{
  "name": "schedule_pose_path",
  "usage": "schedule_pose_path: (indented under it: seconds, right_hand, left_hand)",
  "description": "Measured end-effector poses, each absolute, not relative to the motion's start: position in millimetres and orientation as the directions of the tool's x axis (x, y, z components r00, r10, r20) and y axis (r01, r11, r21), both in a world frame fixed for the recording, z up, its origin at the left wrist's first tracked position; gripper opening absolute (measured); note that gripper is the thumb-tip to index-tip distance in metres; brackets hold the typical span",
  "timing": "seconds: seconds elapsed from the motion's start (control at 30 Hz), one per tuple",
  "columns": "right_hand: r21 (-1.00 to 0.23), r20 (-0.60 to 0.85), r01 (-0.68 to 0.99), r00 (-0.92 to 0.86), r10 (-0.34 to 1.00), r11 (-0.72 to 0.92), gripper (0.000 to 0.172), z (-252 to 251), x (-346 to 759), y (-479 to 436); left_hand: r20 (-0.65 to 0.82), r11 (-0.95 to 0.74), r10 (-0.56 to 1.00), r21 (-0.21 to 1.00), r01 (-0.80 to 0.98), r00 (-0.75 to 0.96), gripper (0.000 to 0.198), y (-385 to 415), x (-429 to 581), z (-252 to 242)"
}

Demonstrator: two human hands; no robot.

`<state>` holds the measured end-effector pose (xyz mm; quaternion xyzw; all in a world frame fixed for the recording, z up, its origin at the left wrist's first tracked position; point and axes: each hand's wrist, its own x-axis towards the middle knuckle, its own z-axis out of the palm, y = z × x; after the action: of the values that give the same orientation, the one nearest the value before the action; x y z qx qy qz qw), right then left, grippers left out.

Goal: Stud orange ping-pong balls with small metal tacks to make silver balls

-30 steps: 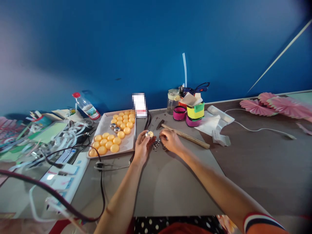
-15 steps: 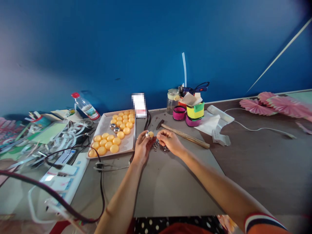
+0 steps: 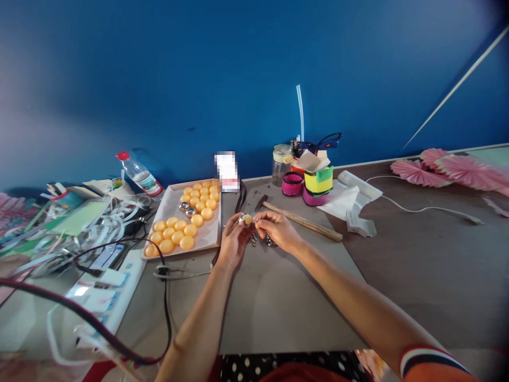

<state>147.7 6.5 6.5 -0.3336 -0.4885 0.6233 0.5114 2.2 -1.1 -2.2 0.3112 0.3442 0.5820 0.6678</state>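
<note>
An orange ball with shiny silver metal pieces (image 3: pixel 247 219) is held between the thumb and fingers of my left hand (image 3: pixel 233 240). My right hand (image 3: pixel 277 229) is pinched close against the ball's right side; whatever sits between its fingertips is too small to name. Small silver metal pieces (image 3: pixel 253 240) lie on the grey mat (image 3: pixel 274 297) under and between both hands. To the left, a shallow white tray (image 3: pixel 169 200) bears many orange balls (image 3: pixel 186 242) and a couple of silver-studded balls (image 3: pixel 190 212).
Behind my right hand lies a hammer (image 3: pixel 304 222) with a wooden handle. A glass jar (image 3: pixel 281 167), a pink band (image 3: pixel 292 183) and a yellow box (image 3: pixel 318 183) stand by the wall. Cables, a power strip (image 3: pixel 123 292) and a bottle (image 3: pixel 141 175) crowd the left; pink paper fans (image 3: pixel 473 172) lie right.
My right hand has shifted slightly left, bringing its fingertips up to the ball. The left hand and its ball have barely moved.
</note>
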Motion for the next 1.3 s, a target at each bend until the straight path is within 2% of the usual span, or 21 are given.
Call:
schedule_pose_path:
  seconds: [0.3, 0.47, 0.63, 1.1, 1.2, 1.3]
  right_hand:
    - [-0.997, 0.051, -0.065, -0.178, 0.983, 0.04, 0.01, 3.8, 139.6, 3.5]
    - [-0.989, 0.135, 0.051, -0.116, 0.984, 0.142, 0.011, -0.7, 139.3, 5.6]
    - [-0.981, 0.169, 0.081, -0.115, 0.979, 0.178, 0.013, -3.5, 139.0, 7.2]
    - [-0.99, 0.085, 0.094, -0.176, 0.981, 0.103, 0.012, 4.6, 143.3, 4.2]
    - [-0.992, 0.058, 0.105, -0.153, 0.986, 0.075, 0.011, 5.0, 142.4, 4.0]
    - [-0.997, 0.013, 0.074, -0.101, 0.995, 0.02, 0.009, 6.6, 139.6, 2.8]
  left_hand:
    - [-0.097, 0.122, 0.993, 0.82, -0.559, 0.074, 0.036, -1.7, 4.1, -3.0]
    - [-0.077, 0.105, 0.994, 0.837, -0.537, 0.076, 0.036, -3.4, 5.2, -2.4]
    - [-0.034, 0.081, 0.994, 0.855, -0.512, 0.101, 0.037, -4.5, 6.4, -5.1]
    - [-0.025, 0.06, 0.996, 0.885, -0.461, 0.083, 0.041, -7.2, 8.1, -3.3]
    - [0.005, 0.027, 0.997, 0.91, -0.414, 0.076, 0.04, -7.5, 8.2, -7.1]
    - [0.07, -0.058, 0.997, 0.954, -0.293, 0.031, 0.041, -7.1, 7.1, -12.9]
